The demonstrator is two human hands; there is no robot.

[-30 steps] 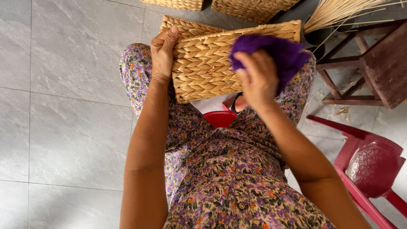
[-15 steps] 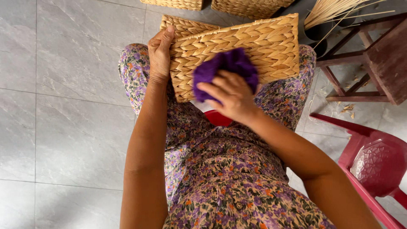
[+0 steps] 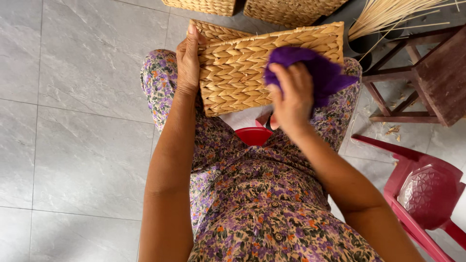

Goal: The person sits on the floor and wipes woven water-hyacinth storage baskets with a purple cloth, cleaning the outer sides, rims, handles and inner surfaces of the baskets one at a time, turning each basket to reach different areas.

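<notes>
A: Where is the woven basket (image 3: 262,68) held?

B: It is propped on the knees at twelve o'clock from the lap, tilted with a flat woven face turned up. Its left edge is clasped by the left hand (image 3: 188,60), the fingers wrapped over the rim and pressed together against the weave.

A: And the purple cloth (image 3: 318,70)?

B: It is bunched in the right hand (image 3: 292,97) and laid against the basket's face toward three o'clock; the fingers are closed on the cloth, pinching it into a wad.

A: How would these be expected to handle?

B: The basket is judged light and fairly stiff, with a rough, grippy plait; a hold at the rim or a corner would suit it best. The cloth is soft and limp, easily gathered anywhere.

A: What lies around?

B: More woven baskets (image 3: 291,8) at twelve o'clock, a wooden stool (image 3: 427,77) at two, a red plastic chair (image 3: 427,194) at four. Something red (image 3: 253,136) is glimpsed between the knees, possibly a stool; it is mostly hidden.
</notes>
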